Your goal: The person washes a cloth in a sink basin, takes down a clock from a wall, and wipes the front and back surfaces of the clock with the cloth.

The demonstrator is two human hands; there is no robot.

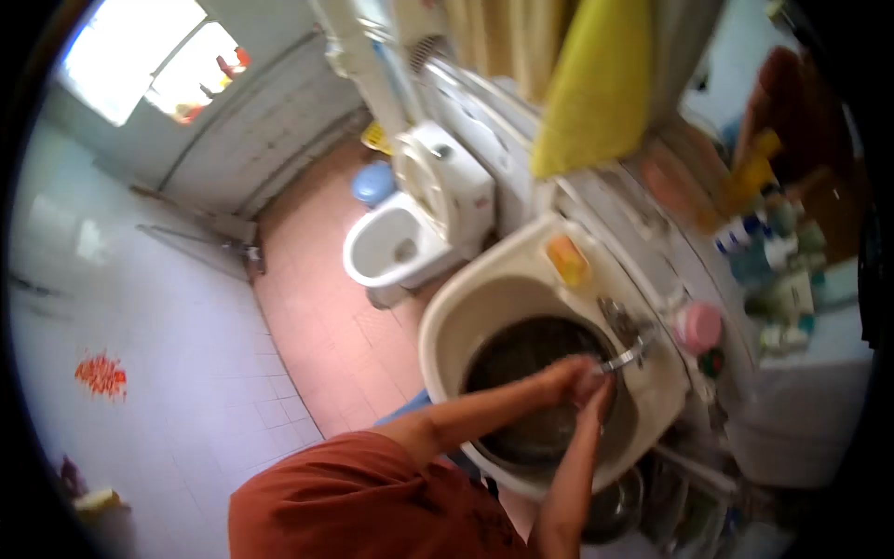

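My left hand and my right hand are together just below the spout of a metal tap. They touch each other, and the fingers are too blurred to make out. Beneath them a dark round basin sits inside the cream washbasin. It seems to hold liquid, though I cannot tell how much. An orange-and-yellow item, perhaps a soap packet, lies on the washbasin's back ledge.
A toilet with its lid up stands beyond the washbasin, near a blue round lid or bowl. A yellow cloth hangs above. A pink container and several bottles stand to the right.
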